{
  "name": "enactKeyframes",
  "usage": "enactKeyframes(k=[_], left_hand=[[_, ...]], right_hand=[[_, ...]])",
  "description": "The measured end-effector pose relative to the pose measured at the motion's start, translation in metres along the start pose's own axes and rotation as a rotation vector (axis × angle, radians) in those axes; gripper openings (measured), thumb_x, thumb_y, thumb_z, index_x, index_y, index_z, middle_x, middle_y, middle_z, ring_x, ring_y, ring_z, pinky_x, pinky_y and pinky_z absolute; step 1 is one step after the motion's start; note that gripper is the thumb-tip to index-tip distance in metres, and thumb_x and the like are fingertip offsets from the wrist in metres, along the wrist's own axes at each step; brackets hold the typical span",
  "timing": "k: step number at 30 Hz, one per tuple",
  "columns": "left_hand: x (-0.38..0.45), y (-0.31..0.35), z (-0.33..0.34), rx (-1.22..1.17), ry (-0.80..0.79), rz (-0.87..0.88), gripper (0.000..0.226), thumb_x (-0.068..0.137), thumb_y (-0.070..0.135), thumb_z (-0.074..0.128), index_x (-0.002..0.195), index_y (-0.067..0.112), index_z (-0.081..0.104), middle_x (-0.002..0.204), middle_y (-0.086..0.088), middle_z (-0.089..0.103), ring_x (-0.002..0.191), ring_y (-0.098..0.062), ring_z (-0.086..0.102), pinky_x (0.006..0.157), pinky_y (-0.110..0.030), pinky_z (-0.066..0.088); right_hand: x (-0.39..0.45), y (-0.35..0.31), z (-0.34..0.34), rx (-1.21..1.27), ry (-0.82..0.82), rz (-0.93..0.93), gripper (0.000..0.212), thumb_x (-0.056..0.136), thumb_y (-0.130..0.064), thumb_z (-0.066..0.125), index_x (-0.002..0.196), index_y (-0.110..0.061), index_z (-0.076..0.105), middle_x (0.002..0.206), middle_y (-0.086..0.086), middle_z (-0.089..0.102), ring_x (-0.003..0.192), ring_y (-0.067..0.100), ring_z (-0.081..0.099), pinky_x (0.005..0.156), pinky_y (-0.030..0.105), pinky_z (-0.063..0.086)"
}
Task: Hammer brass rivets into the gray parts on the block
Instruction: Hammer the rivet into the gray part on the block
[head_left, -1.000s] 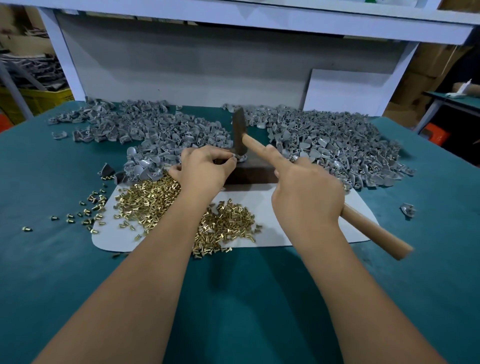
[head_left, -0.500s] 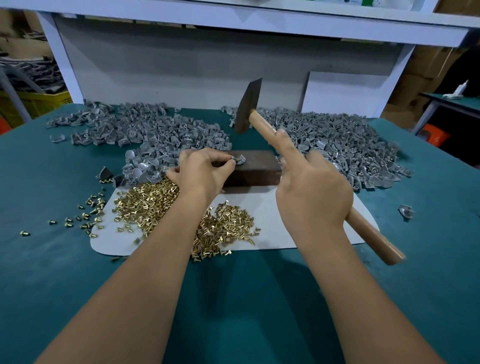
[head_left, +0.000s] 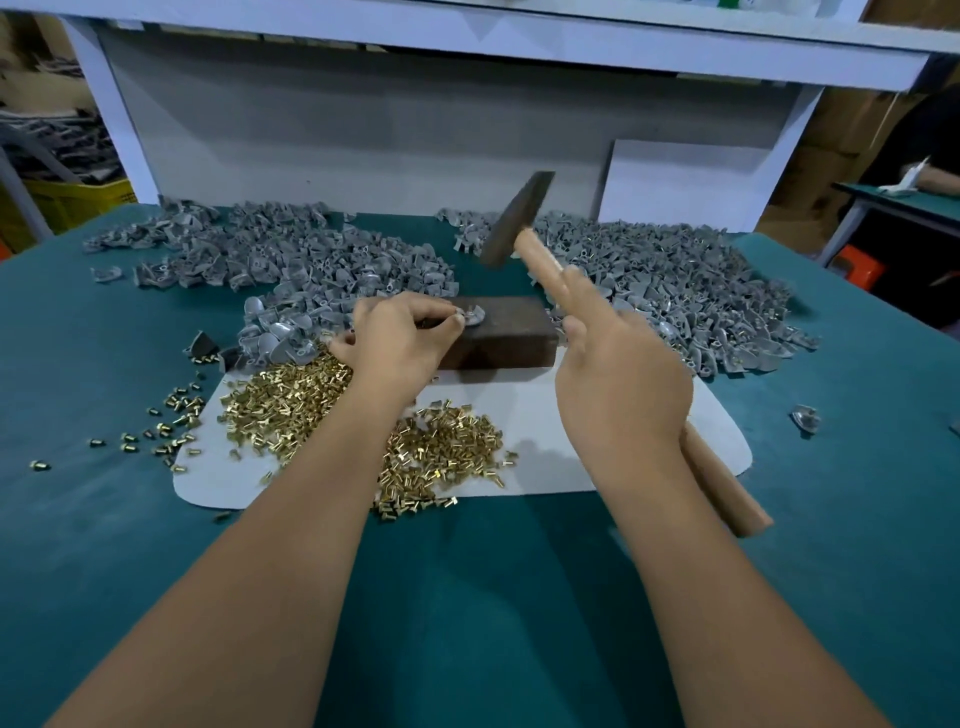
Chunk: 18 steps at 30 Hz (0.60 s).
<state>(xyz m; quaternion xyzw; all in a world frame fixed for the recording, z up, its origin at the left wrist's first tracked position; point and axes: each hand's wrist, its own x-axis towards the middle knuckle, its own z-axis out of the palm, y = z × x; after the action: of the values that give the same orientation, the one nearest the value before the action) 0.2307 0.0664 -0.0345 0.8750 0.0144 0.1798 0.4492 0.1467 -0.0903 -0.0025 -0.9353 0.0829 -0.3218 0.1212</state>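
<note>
Head view: left hand (head_left: 397, 345) pinches gray part (head_left: 474, 315), apparently; right hand (head_left: 621, 379) grips hammer (head_left: 540, 257).

— The rivets (head_left: 291, 410)? Shiny yellow metal, brass by the look, catching light all over

— And the gray parts (head_left: 670, 291): matt, dull gray, a few with a smooth pale sheen. Metal or plastic, I cannot tell

— The block (head_left: 506, 335) looks dark and rough, brownish, no gloss

— Hammer (head_left: 519, 218) head is dark matt metal; its handle (head_left: 722, 483) is pale smooth wood

— The table (head_left: 130, 545) has a teal matt cover, finely textured. The sheet (head_left: 561, 426) under the rivets is white, flat and smooth, with no shine
</note>
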Motion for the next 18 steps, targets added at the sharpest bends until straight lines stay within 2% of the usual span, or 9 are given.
enactKeyframes(k=[2,4,9,12,15,16,18], left_hand=[[0.001,-0.001,-0.001,-0.080,-0.045,-0.021,0.010,0.088,0.040,0.068,0.078,0.044,0.067,0.095,0.032,0.055,0.125,-0.009,0.034,0.102,-0.038,0.022],[0.002,-0.002,-0.003,-0.187,-0.083,-0.046,0.012,0.088,0.036,0.068,0.078,0.041,0.068,0.096,0.030,0.054,0.126,-0.019,0.043,0.109,-0.045,0.033],[0.003,-0.001,-0.004,-0.225,-0.086,-0.042,0.015,0.089,0.031,0.068,0.077,0.041,0.068,0.108,0.020,0.064,0.125,-0.021,0.048,0.109,-0.048,0.037],[0.001,-0.001,-0.005,-0.212,-0.089,-0.042,0.012,0.089,0.033,0.068,0.080,0.041,0.069,0.108,0.022,0.063,0.126,-0.020,0.046,0.109,-0.047,0.036],[0.000,-0.002,-0.005,-0.181,-0.081,-0.034,0.009,0.089,0.034,0.067,0.082,0.040,0.070,0.107,0.024,0.061,0.128,-0.016,0.041,0.111,-0.044,0.029],[-0.001,-0.001,-0.005,-0.152,-0.068,-0.023,0.008,0.089,0.036,0.067,0.083,0.040,0.070,0.105,0.027,0.060,0.130,-0.013,0.037,0.110,-0.039,0.023],[-0.004,0.001,-0.005,-0.091,-0.039,0.006,0.007,0.089,0.038,0.067,0.084,0.041,0.070,0.097,0.032,0.055,0.126,-0.005,0.028,0.095,-0.030,0.012]], right_hand=[[0.003,0.008,0.000,0.025,0.008,0.048,0.044,0.100,-0.024,0.041,0.142,-0.037,0.036,0.087,0.002,0.040,0.053,0.015,0.034,0.053,0.031,0.029],[0.007,0.018,0.001,0.012,-0.033,0.114,0.042,0.099,-0.019,0.041,0.139,-0.035,0.040,0.089,0.004,0.040,0.053,0.018,0.033,0.056,0.032,0.028],[0.013,0.035,0.007,-0.023,-0.131,0.214,0.026,0.097,-0.017,0.042,0.121,-0.026,0.050,0.096,0.011,0.060,0.070,0.030,0.044,0.057,0.032,0.029],[0.014,0.041,0.012,-0.018,-0.158,0.256,0.020,0.094,-0.014,0.044,0.111,-0.020,0.054,0.089,0.011,0.060,0.071,0.031,0.044,0.054,0.031,0.026],[0.013,0.044,0.016,-0.021,-0.223,0.299,0.022,0.092,-0.011,0.045,0.111,-0.015,0.055,0.081,0.007,0.052,0.073,0.030,0.043,0.060,0.031,0.032],[0.013,0.044,0.017,-0.024,-0.239,0.310,0.022,0.092,-0.011,0.045,0.111,-0.014,0.056,0.080,0.006,0.050,0.073,0.030,0.043,0.061,0.031,0.033],[0.014,0.045,0.018,-0.047,-0.247,0.319,0.018,0.092,-0.012,0.046,0.107,-0.013,0.057,0.078,0.005,0.049,0.072,0.029,0.044,0.061,0.030,0.033]])
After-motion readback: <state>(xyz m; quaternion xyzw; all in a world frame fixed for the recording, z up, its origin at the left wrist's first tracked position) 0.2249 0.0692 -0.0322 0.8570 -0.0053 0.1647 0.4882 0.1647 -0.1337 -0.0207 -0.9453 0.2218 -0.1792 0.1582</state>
